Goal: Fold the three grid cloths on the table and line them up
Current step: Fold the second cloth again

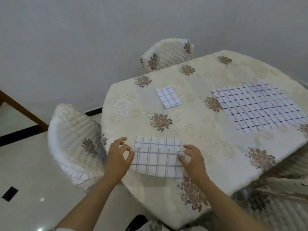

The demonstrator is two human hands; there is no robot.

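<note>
Three white cloths with dark grid lines lie on the table (208, 135). The nearest grid cloth (156, 157) sits at the front edge, its near half lifted and turned over toward the far half. My left hand (119, 157) pinches its left corner and my right hand (191, 159) pinches its right corner. A small folded grid cloth (168, 97) rests flat farther back, left of centre. A large grid cloth (256, 105) lies spread open at the right.
A cream floral tablecloth covers the table and hangs over its edges. One quilted chair (75, 139) stands at the left, tight against the table, and another chair (166, 54) at the far side. A grey wall is behind; the floor is glossy tile.
</note>
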